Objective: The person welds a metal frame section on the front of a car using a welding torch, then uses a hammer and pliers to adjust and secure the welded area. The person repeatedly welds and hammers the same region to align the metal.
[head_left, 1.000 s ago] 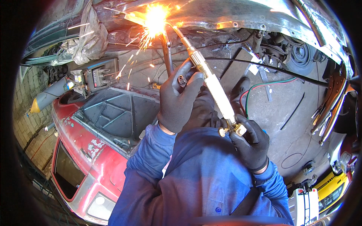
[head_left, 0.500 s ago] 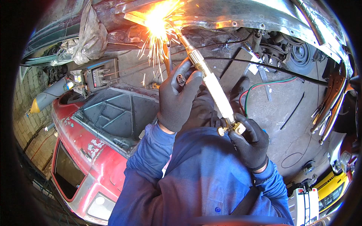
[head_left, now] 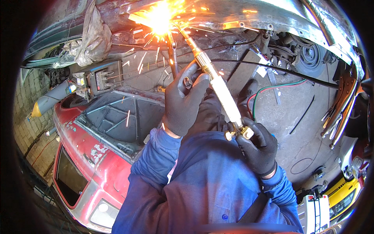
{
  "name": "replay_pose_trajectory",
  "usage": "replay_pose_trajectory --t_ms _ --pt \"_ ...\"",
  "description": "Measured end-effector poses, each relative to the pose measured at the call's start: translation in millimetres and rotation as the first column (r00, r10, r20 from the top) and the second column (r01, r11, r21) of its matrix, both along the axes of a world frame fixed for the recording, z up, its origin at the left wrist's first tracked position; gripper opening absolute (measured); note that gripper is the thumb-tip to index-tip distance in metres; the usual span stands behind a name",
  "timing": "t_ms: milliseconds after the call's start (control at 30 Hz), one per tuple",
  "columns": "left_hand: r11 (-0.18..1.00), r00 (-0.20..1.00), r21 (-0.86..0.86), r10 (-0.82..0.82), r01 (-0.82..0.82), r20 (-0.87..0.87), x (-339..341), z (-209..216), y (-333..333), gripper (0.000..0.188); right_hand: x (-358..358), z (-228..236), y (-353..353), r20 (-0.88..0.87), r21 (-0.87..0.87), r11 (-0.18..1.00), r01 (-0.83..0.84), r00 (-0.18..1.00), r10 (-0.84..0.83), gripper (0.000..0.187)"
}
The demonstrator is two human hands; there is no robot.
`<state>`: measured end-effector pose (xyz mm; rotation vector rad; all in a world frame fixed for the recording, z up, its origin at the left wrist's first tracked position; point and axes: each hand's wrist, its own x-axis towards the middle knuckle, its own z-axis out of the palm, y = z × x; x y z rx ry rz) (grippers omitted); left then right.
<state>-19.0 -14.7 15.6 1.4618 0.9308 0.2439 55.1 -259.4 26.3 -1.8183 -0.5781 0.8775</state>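
Note:
A gas torch (head_left: 226, 99) with a white body, brass neck and brass valve knobs slants up and left between my hands. My left hand (head_left: 183, 99), in a black glove, is closed on the torch's neck. At the rear end, my right hand (head_left: 259, 146), also gloved, grips beside the valve knobs. The torch tip points at a bright glow (head_left: 159, 21) with flying sparks on the lower edge of a bare metal car panel (head_left: 265, 15). Glare hides the spot being heated. Just below the glow, a metal tool handle (head_left: 172, 54) hangs down, left of the torch.
A red car (head_left: 93, 163) with worn paint stands at left, near a gas cylinder (head_left: 52, 99) and a control box (head_left: 102, 80). Red and green hoses (head_left: 269, 89) run over the floor. Several locking pliers (head_left: 343, 101) hang at right, below a wheel (head_left: 311, 58).
The torch tip has shifted slightly up and left. Sparks now scatter more widely, some reaching down past my left hand. The grip of both hands looks the same.

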Motion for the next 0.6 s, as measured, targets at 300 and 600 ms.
replay_pose_trajectory --t_ms 300,600 --pt "0.999 0.999 -0.043 0.022 -0.024 -0.041 1.7 2.4 0.3 0.040 0.6 1.4 1.3 -0.015 -0.020 1.000 -0.001 1.000 0.000 0.053" --pt "0.996 0.995 -0.087 -0.028 0.037 0.100 -5.7 3.9 -7.9 0.050 -2.1 0.5 -23.5 0.024 0.072 0.996 0.050 0.998 -0.052 0.051"
